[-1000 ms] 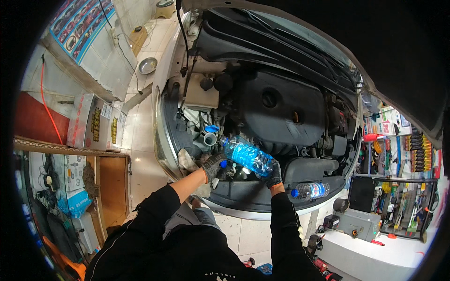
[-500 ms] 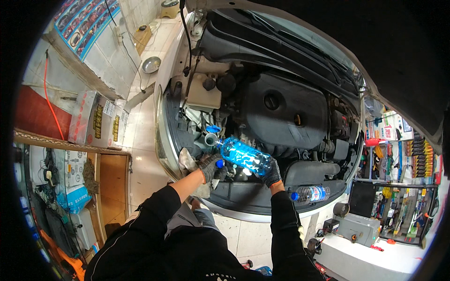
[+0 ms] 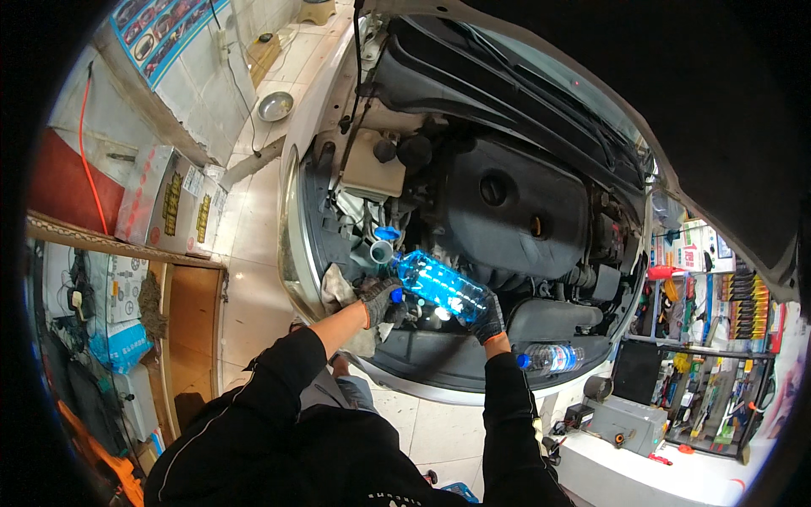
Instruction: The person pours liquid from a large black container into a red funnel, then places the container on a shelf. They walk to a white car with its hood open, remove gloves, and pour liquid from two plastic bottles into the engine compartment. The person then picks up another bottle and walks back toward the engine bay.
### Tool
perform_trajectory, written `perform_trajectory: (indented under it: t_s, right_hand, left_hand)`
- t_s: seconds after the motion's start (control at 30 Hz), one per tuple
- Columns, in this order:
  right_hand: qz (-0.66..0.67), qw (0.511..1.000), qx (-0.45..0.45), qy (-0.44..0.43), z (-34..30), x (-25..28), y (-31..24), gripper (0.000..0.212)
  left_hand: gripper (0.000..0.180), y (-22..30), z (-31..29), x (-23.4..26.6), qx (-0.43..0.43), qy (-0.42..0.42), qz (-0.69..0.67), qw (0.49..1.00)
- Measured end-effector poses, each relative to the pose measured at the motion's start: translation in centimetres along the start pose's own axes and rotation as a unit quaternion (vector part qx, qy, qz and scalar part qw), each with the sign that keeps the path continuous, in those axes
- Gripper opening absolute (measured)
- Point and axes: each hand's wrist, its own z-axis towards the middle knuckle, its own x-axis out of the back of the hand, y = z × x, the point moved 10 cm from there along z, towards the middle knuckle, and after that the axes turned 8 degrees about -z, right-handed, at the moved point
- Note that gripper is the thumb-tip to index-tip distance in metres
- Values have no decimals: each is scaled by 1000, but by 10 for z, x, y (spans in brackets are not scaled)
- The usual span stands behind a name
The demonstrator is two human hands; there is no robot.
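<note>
A clear bottle of bright blue liquid [image 3: 441, 286] lies tilted over the engine bay. My right hand [image 3: 488, 319], in a dark grey glove, is closed around its base end. The bottle's mouth points left, close beside a pale round filler neck [image 3: 381, 252]; whether they touch I cannot tell. An open blue filler lid [image 3: 388, 233] stands just beyond the neck. My left hand [image 3: 377, 302], gloved too, is closed on a small blue bottle cap [image 3: 396, 296] below the bottle's mouth. A greyish rag [image 3: 338, 287] lies beside that hand.
A black engine cover [image 3: 511, 198] and a pale coolant tank [image 3: 372, 165] lie beyond my hands. Another bottle with a blue cap [image 3: 553, 358] rests on the car's front edge at right. The raised hood [image 3: 718, 110] hangs over the right side. Tool racks [image 3: 710, 372] stand at far right.
The view has shifted slightly. My hands, the blue-liquid bottle and the cap keep nearly the same places over the engine bay, the bottle's mouth still by the filler neck.
</note>
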Motion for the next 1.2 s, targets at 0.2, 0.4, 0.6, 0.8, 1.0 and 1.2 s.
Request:
perform_trajectory:
  t_s: [0.2,0.4,0.6,0.8,1.0,1.2]
  right_hand:
    - [-38,998,43,22,0,-2,-19,39]
    - [52,995,-59,55,-5,-21,-34,24]
    - [-41,996,-38,73,0,-26,-48,16]
    - [-18,999,-45,19,6,-23,-41,21]
    - [-380,917,119,16,13,-29,-55,21]
    - [-467,856,212,59,5,-30,-67,25]
  left_hand:
    - [32,-6,5,3,14,15,-2,1000]
    - [31,-2,-6,-3,33,5,-35,999]
    - [28,-4,-1,-3,35,-9,-54,998]
    - [28,-17,19,21,54,29,-54,997]
    - [33,-19,30,29,41,46,-27,998]
    - [29,-24,43,37,40,30,-39,998]
